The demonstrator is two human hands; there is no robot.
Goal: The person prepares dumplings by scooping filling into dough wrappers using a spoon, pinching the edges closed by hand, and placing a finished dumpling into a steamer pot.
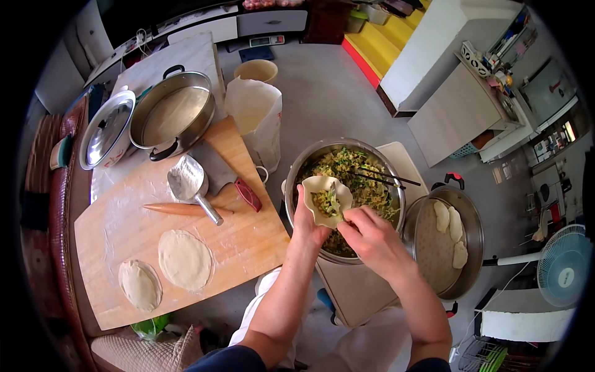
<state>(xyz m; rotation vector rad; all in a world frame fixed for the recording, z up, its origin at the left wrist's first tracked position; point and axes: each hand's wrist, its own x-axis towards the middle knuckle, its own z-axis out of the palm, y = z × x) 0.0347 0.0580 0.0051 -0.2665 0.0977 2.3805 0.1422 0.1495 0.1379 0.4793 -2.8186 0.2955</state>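
Observation:
My left hand [308, 217] is wrapped round the underside of a cupped dough wrapper [316, 186] with chopped green and yellow filling inside. The fingers of my right hand [369, 239] are closed at the wrapper's lower right edge, on a spoon whose tip lies in the filling. Both hands are above a large metal bowl of filling [372, 192], with dark chopsticks [387, 178] resting across its right side. On the floured wooden board [248, 248] lie a flat round wrapper [185, 260] and a folded dumpling [140, 284].
A flour scoop [186, 180], rolling pin [176, 209] and red-handled cleaver [248, 194] are on the board. Behind it stand a deep pan [201, 121] and a lidded basin [87, 139]. At right, another pan [474, 266] holds several dumplings; a fan [565, 273] stands beyond.

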